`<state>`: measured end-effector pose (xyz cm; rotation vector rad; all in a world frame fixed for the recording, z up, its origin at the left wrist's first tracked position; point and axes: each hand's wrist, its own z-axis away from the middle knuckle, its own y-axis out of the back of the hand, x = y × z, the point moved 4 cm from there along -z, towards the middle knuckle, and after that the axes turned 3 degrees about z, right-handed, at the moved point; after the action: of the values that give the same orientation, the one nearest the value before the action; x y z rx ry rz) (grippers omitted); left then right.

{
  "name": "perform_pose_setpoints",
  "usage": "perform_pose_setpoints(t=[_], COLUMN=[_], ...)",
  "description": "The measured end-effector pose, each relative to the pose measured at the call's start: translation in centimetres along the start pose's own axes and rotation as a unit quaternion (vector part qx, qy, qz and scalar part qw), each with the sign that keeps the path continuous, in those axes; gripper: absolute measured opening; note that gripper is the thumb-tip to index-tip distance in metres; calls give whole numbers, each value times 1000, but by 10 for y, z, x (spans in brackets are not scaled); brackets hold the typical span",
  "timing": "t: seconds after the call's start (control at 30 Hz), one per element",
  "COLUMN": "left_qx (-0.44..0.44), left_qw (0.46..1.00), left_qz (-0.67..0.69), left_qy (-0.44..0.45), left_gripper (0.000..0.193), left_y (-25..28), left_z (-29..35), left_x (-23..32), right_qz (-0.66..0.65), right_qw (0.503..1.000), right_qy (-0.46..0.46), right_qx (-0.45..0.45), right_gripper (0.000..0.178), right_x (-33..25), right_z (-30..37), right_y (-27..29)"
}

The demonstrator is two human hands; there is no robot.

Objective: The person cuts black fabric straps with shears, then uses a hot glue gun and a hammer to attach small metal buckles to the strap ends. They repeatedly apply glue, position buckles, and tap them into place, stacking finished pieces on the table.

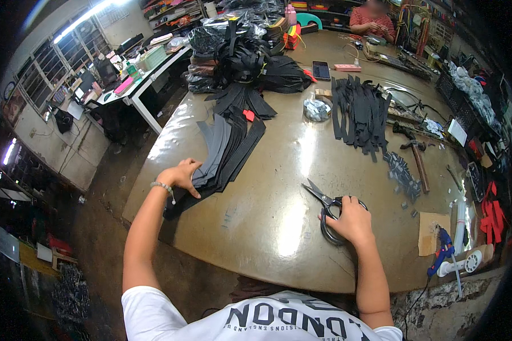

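Observation:
A fanned pile of black strips [236,150], with grey strips [215,145] along its left side, lies on the left of the table. My left hand [181,175], a bead bracelet at its wrist, rests at the pile's near left edge. Its thumb and fingers are spread apart against the strips; some fingertips are hidden. In my right hand [352,220] is a pair of black-handled scissors [323,197], held by the handles over the near middle of the table. The blades point away to the far left and stand slightly apart, with nothing between them.
Further back are a heap of black straps [250,62], more black strips [359,111], a clear tub [317,109] and a phone [321,70]. A hammer [420,162], small grey pieces [403,173] and a blue glue gun [441,253] lie right. Another person [373,23] sits at the far end.

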<state>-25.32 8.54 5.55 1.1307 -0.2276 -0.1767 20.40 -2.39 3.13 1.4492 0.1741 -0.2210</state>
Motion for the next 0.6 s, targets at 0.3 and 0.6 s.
perform_pose_setpoints(t=[0.3,0.6], left_qx=[91,111], left_qw=[995,984], left_qz=[28,50], left_qy=[-17,-128], left_gripper=[100,75], left_y=[-10,-25], left_z=[-6,6], left_x=[52,125], right_qz=[7,-111], right_qw=[998,952], right_qy=[-19,268], right_qx=[59,100], right_gripper=[52,43], right_x=[11,-80], right_z=[8,-13], right_y=[23,-9])
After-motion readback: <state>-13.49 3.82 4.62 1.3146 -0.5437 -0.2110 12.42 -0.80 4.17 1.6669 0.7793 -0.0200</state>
